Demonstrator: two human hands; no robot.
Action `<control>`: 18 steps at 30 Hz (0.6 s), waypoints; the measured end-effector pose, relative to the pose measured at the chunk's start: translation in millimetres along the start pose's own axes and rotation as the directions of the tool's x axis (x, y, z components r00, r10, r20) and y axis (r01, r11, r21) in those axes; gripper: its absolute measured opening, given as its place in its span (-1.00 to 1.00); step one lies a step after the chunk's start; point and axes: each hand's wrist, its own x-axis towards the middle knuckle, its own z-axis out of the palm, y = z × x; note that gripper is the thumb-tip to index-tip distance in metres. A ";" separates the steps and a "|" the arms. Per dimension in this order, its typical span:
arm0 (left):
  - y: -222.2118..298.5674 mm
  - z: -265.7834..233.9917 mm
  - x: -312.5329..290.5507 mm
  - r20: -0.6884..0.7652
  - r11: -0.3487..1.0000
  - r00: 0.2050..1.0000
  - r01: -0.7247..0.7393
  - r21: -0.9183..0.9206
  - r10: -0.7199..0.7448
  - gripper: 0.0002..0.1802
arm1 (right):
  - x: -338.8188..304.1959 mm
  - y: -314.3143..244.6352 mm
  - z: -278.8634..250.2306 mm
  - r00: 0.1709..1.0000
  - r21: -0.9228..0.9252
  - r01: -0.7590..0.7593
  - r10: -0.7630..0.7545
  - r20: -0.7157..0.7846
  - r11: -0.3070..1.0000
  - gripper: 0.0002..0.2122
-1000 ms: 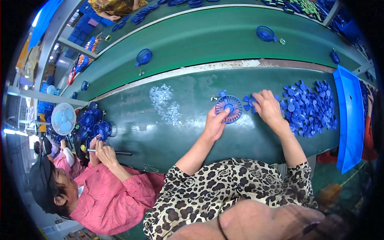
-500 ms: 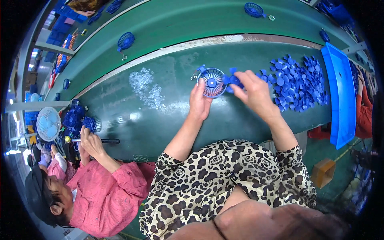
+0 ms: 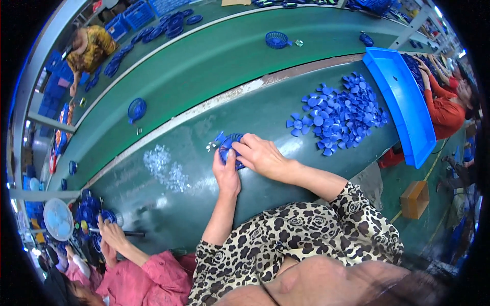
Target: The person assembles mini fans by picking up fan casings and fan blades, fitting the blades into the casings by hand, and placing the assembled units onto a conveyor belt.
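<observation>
My left hand (image 3: 227,176) is closed round a small round blue fan housing (image 3: 239,137) with a slatted grille, its thumb over the front. Fingers of my right hand (image 3: 265,159) are bent over the right side of the same housing, pressed to a blue fan blade (image 3: 227,148) lying in its face. My fingers hide much of the blade and rim. A small bright metal piece (image 3: 211,146) sticks out left of the housing. To the right lies a heap of loose blue fan blades (image 3: 347,115), with one blade (image 3: 299,124) apart at its left edge.
Small clear parts (image 3: 166,168) lie in a pile left of my hands. A blue tray (image 3: 400,107) stands at the table's right end. Beyond a raised strip, a green belt (image 3: 204,71) carries fan housings (image 3: 277,40). A co-worker in pink (image 3: 148,278) works at left.
My right hand has brought the fan blade left onto the housing, and its fingers now press there. The whole view has shifted, with the tray and the heap appearing further left.
</observation>
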 end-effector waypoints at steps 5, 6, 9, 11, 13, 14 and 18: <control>2.2 6.1 -4.3 0.023 0.982 0.998 -0.068 0.177 0.065 -0.73 | -6.3 25.6 -16.3 0.991 0.067 -0.086 0.092 -0.096 0.994 -0.52; 4.1 5.2 -6.7 0.049 0.970 0.998 -0.059 0.237 0.048 -0.72 | -4.0 30.8 -14.4 0.966 0.258 -0.255 0.235 0.104 0.932 -0.54; 4.2 -2.9 -5.7 0.058 0.931 0.997 -0.071 0.358 0.053 -0.72 | -2.2 39.5 -5.8 0.890 0.374 -0.429 0.313 0.332 0.822 -0.57; 3.6 -2.9 -3.4 0.043 0.855 0.996 -0.091 0.510 0.080 -0.71 | -6.1 49.3 5.7 0.940 0.321 -0.306 0.230 0.254 0.896 -0.57; 3.0 5.1 0.5 0.014 0.847 0.999 -0.040 0.531 0.038 -0.69 | 0.7 55.6 -2.8 0.911 0.270 -0.356 0.269 0.311 0.895 -0.55; -1.4 5.2 3.1 -0.001 0.839 1.000 0.001 0.544 -0.001 -0.67 | 7.4 66.0 -5.5 0.889 0.261 -0.374 0.265 0.373 0.890 -0.57; 12.5 7.6 5.6 0.027 0.968 0.999 0.017 0.251 -0.025 -0.51 | 62.0 103.9 -35.8 0.815 0.445 -0.573 0.418 0.402 0.689 -0.72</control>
